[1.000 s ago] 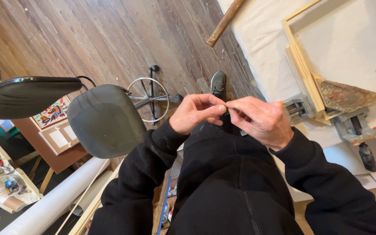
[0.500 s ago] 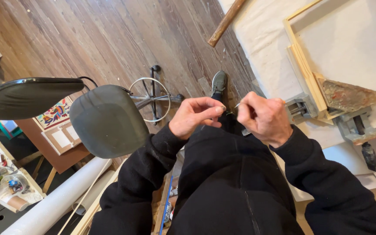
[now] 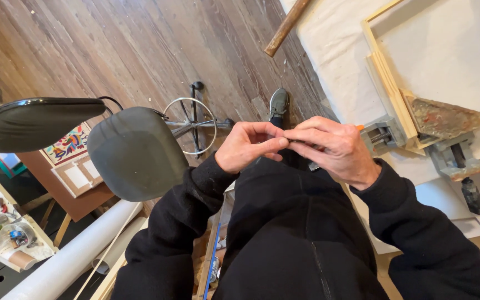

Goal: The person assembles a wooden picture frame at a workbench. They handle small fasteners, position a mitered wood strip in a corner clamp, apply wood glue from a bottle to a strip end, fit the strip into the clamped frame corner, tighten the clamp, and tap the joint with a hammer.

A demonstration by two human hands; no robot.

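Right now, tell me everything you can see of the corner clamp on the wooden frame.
The corner clamp is grey metal with a rusty brown triangular plate on top. Two screw arms stick out from it, one toward the hands, one down to the right ending in a dark handle, with small orange tips. It grips the corner of the pale wooden frame, which lies flat on white cloth. No hand touches it; the right hand is nearest.

Framing workshop: corner clamp (image 3: 418,139), wooden frame (image 3: 387,91)

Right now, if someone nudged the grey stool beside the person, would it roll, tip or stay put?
The stool would probably resist tipping: a ring footrest and spread metal legs show beneath the padded seat. It likely slides or rolls easily on the smooth wooden floor, though whether it has casters cannot be told. It looks moderately heavy.
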